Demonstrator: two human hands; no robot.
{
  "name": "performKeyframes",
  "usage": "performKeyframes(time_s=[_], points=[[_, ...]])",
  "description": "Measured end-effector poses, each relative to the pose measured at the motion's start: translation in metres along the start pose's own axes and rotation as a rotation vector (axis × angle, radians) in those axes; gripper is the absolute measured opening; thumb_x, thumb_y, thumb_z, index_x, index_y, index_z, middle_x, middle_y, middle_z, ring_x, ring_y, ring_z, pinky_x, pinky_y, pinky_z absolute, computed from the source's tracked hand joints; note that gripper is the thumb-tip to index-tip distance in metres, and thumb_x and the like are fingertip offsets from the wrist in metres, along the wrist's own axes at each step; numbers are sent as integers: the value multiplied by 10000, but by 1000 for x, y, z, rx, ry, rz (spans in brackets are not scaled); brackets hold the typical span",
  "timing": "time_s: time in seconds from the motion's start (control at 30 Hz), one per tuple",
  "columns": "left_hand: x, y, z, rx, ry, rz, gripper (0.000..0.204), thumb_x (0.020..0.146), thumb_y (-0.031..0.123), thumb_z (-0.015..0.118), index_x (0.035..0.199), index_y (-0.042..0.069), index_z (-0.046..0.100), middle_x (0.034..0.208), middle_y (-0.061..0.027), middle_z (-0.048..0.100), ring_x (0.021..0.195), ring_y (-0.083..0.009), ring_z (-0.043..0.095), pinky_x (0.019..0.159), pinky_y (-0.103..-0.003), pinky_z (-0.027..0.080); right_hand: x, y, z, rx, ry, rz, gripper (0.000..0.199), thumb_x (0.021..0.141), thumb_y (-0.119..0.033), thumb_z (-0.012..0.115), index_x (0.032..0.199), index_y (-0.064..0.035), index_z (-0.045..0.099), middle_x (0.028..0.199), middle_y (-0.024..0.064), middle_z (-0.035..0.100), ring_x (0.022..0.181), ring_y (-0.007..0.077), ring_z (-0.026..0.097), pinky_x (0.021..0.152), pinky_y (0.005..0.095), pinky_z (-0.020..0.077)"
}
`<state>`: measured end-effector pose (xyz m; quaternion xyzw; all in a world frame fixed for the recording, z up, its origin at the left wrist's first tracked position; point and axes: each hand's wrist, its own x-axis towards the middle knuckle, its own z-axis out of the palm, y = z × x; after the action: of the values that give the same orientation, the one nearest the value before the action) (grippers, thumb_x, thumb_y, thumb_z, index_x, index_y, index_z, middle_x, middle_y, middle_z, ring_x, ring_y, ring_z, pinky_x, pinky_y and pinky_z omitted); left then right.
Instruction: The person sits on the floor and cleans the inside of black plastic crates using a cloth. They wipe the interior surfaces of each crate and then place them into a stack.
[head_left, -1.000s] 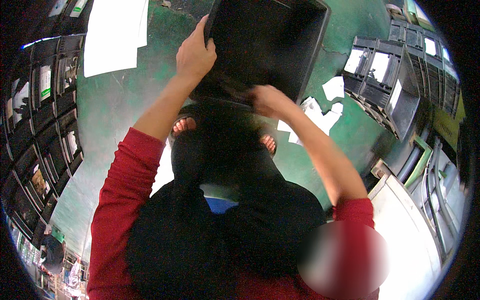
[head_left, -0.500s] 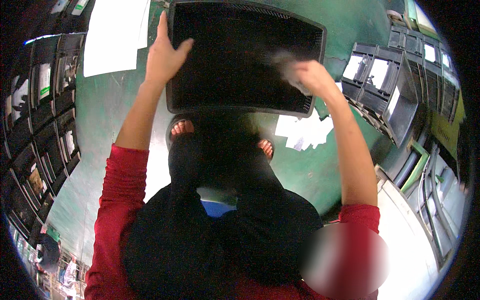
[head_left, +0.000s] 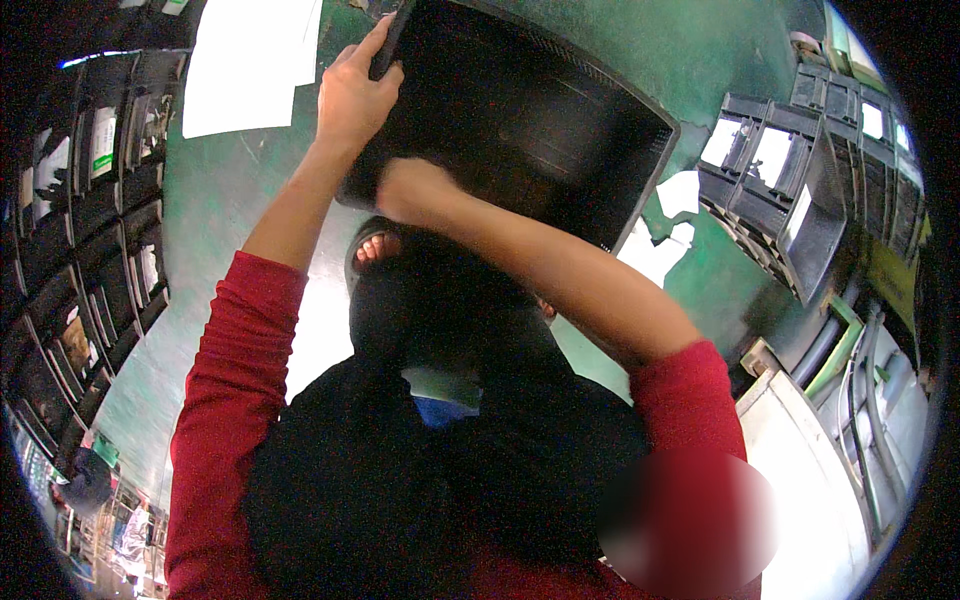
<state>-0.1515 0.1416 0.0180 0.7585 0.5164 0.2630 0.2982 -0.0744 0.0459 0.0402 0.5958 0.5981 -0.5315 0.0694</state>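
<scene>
A large black plastic crate [head_left: 560, 130] with a shallow rim lies before me, turned at a slant with its left end raised towards my left hand. My left hand [head_left: 355, 100] grips the left rim, its index finger stretched along the edge and the thumb on the inner side. My right hand [head_left: 415, 190] is closed in a fist over the crate's near left corner, the forearm crossing in front of the crate. Whatever that fist holds is hidden beneath it, and the hand is slightly blurred.
White paper sheets [head_left: 245, 70] lie on the green floor at the far left, and torn paper pieces [head_left: 660, 250] at the crate's right. Black bins [head_left: 770, 160] stand at the right. Stacked black crates [head_left: 90, 220] line the left. A white panel [head_left: 800, 460] is at my right.
My right hand has swept left across the crate from its right side; the greyish thing in it no longer shows. My left hand has closed on the rim, and the crate has turned clockwise.
</scene>
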Motion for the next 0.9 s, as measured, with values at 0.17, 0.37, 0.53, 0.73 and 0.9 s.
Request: performKeyframes(time_s=[0.17,0.37,0.53,0.73,0.9], points=[[2,-4,4,8,24,26,583,739,159,650,1295,261,507,906,-166,607,851,-327,620,780,-408,498,10,26,26,18,113,-230,240,786,-125,488,933,-1,631,954,263,621,887,392,618,780,483,488],[1,-7,2,22,2,-6,597,746,154,634,1311,276,486,927,-172,595,853,-335,611,773,-415,497,-123,106,-3,186,50,-17,376,791,-22,494,1157,-23,580,1014,239,619,923,391,600,841,411,479],[2,-5,5,-4,-7,-1,597,751,150,634,1315,267,478,920,-176,584,837,-347,603,762,-421,496,-140,134,-51,-446,-6,218,188,827,-213,573,874,-57,667,921,171,646,855,353,624,762,446,509],[2,4,3,42,-20,-40,593,767,141,621,1323,270,462,915,-176,577,836,-354,601,748,-431,492,-110,193,-96,-1041,362,221,146,771,-104,544,794,-38,672,870,108,585,928,254,557,807,368,471],[-2,6,2,28,-2,-111,603,763,139,628,1322,297,466,882,-167,569,815,-349,601,736,-432,493,-128,169,-13,-521,-173,242,160,708,-77,561,784,-24,691,906,200,649,869,316,634,773,419,524]])
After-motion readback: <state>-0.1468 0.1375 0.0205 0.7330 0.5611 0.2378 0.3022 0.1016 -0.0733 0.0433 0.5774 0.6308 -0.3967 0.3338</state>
